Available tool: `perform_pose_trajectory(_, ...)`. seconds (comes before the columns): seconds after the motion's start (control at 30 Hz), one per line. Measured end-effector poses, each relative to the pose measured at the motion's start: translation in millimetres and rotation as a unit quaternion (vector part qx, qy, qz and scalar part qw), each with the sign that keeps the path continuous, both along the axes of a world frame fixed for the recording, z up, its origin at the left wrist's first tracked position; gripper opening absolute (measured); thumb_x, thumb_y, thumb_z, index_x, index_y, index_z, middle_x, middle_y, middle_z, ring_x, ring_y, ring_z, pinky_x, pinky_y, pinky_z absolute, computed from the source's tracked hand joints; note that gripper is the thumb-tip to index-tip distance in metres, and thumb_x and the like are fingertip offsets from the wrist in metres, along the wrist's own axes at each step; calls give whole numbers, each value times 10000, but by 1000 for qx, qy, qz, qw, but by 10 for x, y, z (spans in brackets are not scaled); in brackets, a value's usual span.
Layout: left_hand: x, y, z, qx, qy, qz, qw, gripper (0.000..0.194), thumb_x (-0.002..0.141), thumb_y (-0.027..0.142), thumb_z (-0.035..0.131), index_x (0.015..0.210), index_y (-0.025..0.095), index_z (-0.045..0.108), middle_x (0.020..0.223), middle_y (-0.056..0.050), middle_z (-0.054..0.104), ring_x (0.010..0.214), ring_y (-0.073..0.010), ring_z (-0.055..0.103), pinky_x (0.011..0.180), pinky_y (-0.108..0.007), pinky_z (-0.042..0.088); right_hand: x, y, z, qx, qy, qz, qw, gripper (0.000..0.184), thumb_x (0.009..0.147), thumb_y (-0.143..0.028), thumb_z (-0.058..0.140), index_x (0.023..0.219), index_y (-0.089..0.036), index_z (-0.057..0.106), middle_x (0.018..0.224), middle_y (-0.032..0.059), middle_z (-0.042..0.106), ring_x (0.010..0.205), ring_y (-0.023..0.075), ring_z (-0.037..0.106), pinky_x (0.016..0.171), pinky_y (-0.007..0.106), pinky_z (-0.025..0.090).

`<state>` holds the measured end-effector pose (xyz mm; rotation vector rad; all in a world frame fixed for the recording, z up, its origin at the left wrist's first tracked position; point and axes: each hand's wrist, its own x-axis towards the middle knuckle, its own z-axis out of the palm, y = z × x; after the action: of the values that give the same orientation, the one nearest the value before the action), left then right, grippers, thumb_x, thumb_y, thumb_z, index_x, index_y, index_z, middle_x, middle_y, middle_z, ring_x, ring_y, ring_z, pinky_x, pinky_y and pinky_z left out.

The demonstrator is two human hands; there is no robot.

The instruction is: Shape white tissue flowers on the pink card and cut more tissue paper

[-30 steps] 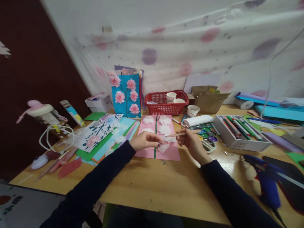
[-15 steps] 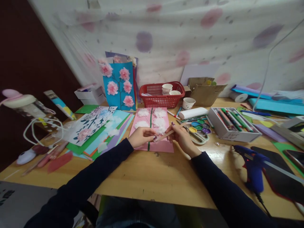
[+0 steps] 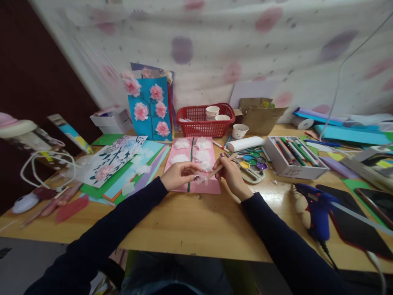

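Desk [image 3: 184, 227]: pale wood, crowded on both flanks; likely to punish a wide elbow with spilled supplies.
Cord [image 3: 328, 255]: trailing toward the front edge; could drag the glue gun [image 3: 318, 213] down if snagged.
Glue gun: lying just right of the right sleeve [image 3: 276, 229], small red light showing; possibly hot, could scorch cloth if brushed.
Left hand [image 3: 181, 175]: pinching a translucent scrap [image 3: 201, 178] at thumb and fingertips; could tear it by pulling too hard.
Right hand [image 3: 231, 175]: pinching a pale stick [image 3: 220, 168] between thumb and fingers, slanted down toward the scrap; could pierce thin material if pushed abruptly.
Scrap: between the hands, above the pink sheet [image 3: 212, 189], contact with the stick's tip hard to tell; could slip if loosely gripped.
Pink sheet: flat on the desk, split by a green strip [image 3: 188, 187]; could skid or crease if caught by a wrist.
White tufts [image 3: 202, 156]: set on both sides of the strip; could flatten under passing knuckles.
Paper cup [image 3: 240, 131]: upright beyond the sheet, contents hidden; could tip if bumped.
Blue card [image 3: 139, 129]: standing at back left, dotted with pink flowers [image 3: 156, 93]; could topple if jostled.
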<state>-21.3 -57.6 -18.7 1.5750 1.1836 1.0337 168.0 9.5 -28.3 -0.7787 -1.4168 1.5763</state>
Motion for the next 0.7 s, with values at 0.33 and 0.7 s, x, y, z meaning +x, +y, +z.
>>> perform_pose_trajectory(0.33,61,-32,-103,-38,1,-20,999,308,739,143,602,1045,126,578,810,-54,700,733,-144,665,732,-302,510,-34,-39,-14,-10,12,23,1000,409,762,-534,529,573,-173,556,395,-23,481,354,89,437,381,212,326)
perform_pose_trajectory(0.7,83,-49,-72,-96,-73,-64,991,434,725,206,686,1114,137,506,866,-83,709,826,-178,680,774,-318,490,-37,-47,9,-18,9,-1,1000,430,770,-551,526,590,-162,562,407,-16,492,371,87,447,392,208,346)
